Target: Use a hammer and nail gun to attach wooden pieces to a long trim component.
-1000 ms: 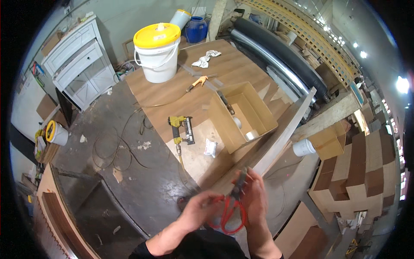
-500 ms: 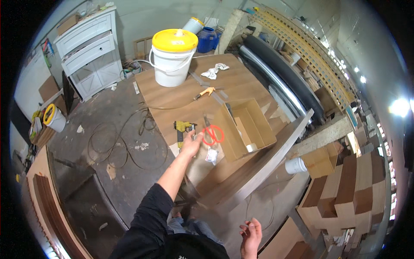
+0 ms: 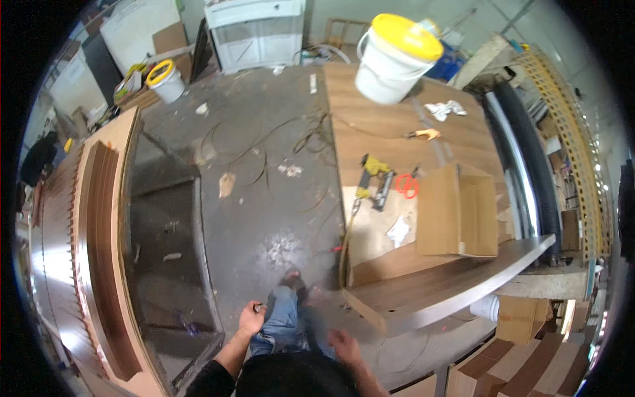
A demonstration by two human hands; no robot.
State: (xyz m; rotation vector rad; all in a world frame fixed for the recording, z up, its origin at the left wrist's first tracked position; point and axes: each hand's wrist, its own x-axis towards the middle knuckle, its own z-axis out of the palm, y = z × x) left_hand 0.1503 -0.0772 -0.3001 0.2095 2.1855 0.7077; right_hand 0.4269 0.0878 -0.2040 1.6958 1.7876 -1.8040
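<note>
My left hand [image 3: 251,319] is at my left thigh, off the table, its fingers closed round a small dark thing [image 3: 258,308] too tiny to name. Smeared by motion, my right hand [image 3: 344,346] hangs low in front of my body, nearest to my leg; its fingers do not show clearly. To the right, on the wood-patterned table [image 3: 368,119], lies a yellow and black nail gun [image 3: 376,165] with a hose at its handle. Beside it are orange-handled scissors [image 3: 407,186], a small white packet [image 3: 398,231] and an open cardboard box [image 3: 439,213].
A white bucket with a yellow lid [image 3: 391,71] stands at the table's far end, near an orange air blow gun [image 3: 423,134] and a crumpled white cloth [image 3: 445,110]. A long board [image 3: 456,278] crosses the near edge. Brown panels [image 3: 99,258] stand left; hose [image 3: 264,155] loops over the floor.
My view has swung left, so the table appears farther right. My left hand has left the tabletop beside the nail gun and come back to my thigh, holding something small.
</note>
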